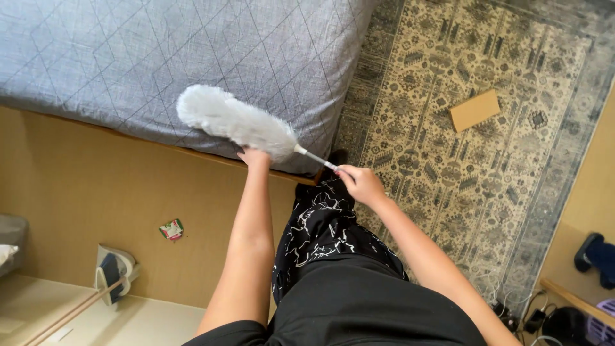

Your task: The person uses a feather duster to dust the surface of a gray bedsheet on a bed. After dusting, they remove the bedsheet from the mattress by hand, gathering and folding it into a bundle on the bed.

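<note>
Bedroom floor seen from above — tan boards at left, patterned rug (487,147) at right, grey quilted bed (160,57) across the top. Nearest the camera: the person's dark patterned clothing, both bare arms reaching forward from it. Right hand (362,184) is closed around the thin handle end of a white fluffy duster (234,120), arm angled in from lower right, wrist roughly straight. Left hand (255,157) is raised at the base of the duster head, fingers hidden in the fluff — whether it pinches or only steadies, I cannot tell. The duster lies slantwise over the bed's lower edge, head resting on the cover; the two-handed hold seems meant to keep it flat there. Farther off: small cardboard piece (475,109) on the rug. At left, a small wrapper (171,229) and dustpan (114,271) lie on the boards.
</note>
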